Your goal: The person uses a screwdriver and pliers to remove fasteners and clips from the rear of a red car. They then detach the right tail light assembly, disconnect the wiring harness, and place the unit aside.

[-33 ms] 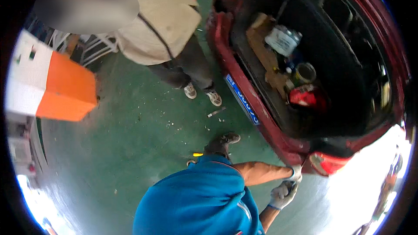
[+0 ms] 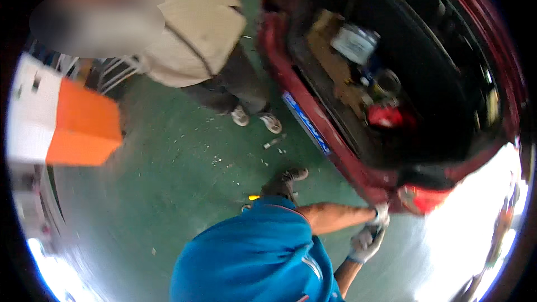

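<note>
My left hand (image 2: 381, 214), in a pale work glove, is against the lower rear corner of the red car (image 2: 366, 182), near the tail light (image 2: 420, 199). Its fingers look closed, but what is in them is hidden. Just below it is my right hand (image 2: 366, 245), also gloved, with its fingers curled. A small dark patch shows between the two hands, too blurred to name.
The car's open boot holds cardboard (image 2: 330, 59), a clear plastic package (image 2: 355, 43), a jar (image 2: 388, 84) and a red item (image 2: 389, 116). A person in a beige jacket (image 2: 204, 28) stands nearby. An orange-and-white block (image 2: 84, 120) is at left; a yellow-handled object (image 2: 254, 197) lies on the floor (image 2: 184, 190).
The whole view has shifted slightly, so the car and the other person sit a little further left. My hands stay together at the car's corner, the right one turned a little.
</note>
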Demonstrator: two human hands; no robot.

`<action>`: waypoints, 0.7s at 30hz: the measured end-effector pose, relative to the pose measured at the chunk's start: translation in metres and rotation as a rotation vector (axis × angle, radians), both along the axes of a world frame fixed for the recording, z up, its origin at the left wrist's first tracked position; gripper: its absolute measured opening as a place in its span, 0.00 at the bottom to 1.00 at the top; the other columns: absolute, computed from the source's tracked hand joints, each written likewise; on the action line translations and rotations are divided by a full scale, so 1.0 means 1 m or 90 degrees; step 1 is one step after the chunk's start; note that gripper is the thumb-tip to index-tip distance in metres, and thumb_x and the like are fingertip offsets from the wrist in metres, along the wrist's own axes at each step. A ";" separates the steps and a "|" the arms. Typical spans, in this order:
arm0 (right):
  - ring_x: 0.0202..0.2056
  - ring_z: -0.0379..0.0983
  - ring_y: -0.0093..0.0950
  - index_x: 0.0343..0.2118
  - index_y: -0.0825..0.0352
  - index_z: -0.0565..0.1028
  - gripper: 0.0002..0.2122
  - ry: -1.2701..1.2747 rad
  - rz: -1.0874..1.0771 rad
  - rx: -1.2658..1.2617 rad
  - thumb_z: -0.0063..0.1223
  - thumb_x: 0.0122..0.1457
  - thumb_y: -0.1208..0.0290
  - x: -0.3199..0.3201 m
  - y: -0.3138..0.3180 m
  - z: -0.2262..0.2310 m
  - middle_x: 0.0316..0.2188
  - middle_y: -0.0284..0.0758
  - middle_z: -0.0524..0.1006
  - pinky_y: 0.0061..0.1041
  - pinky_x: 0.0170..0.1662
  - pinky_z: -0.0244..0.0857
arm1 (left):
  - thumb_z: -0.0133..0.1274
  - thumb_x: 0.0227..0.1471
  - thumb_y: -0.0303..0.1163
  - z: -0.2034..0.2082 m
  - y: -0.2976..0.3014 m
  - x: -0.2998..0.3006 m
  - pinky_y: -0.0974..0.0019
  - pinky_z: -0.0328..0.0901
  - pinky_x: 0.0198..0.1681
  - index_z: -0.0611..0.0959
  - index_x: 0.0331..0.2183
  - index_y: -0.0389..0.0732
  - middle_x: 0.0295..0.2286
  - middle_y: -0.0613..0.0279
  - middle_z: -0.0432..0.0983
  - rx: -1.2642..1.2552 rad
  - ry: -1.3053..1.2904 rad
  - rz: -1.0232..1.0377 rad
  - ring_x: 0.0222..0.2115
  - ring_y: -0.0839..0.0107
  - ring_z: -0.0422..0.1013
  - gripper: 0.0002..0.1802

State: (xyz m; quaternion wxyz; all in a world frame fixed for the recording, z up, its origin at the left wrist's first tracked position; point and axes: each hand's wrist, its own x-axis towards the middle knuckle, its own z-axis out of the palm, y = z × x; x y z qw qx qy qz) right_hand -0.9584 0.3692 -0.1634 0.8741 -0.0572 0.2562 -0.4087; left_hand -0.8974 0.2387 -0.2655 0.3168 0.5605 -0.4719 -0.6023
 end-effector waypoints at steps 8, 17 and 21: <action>0.17 0.59 0.17 0.43 0.70 0.68 0.13 -0.130 -0.155 0.200 0.53 0.65 0.65 0.026 -0.008 0.010 0.28 0.36 0.72 0.13 0.13 0.53 | 0.45 0.66 0.43 0.062 0.001 0.059 0.43 0.73 0.24 0.82 0.30 0.33 0.19 0.48 0.77 0.196 0.155 0.157 0.23 0.52 0.78 0.23; 0.11 0.59 0.20 0.34 0.65 0.68 0.06 0.022 -0.026 0.200 0.53 0.61 0.70 0.035 -0.014 0.025 0.23 0.34 0.71 0.17 0.09 0.53 | 0.41 0.66 0.48 0.096 -0.003 0.066 0.52 0.69 0.15 0.76 0.32 0.40 0.17 0.58 0.69 0.495 0.363 0.373 0.13 0.63 0.67 0.21; 0.11 0.59 0.19 0.31 0.65 0.70 0.07 0.278 0.018 0.203 0.52 0.60 0.67 0.036 -0.016 0.031 0.18 0.32 0.69 0.20 0.10 0.51 | 0.40 0.64 0.60 0.080 -0.002 0.056 0.56 0.66 0.15 0.77 0.30 0.41 0.14 0.62 0.69 0.465 0.280 0.347 0.11 0.65 0.66 0.31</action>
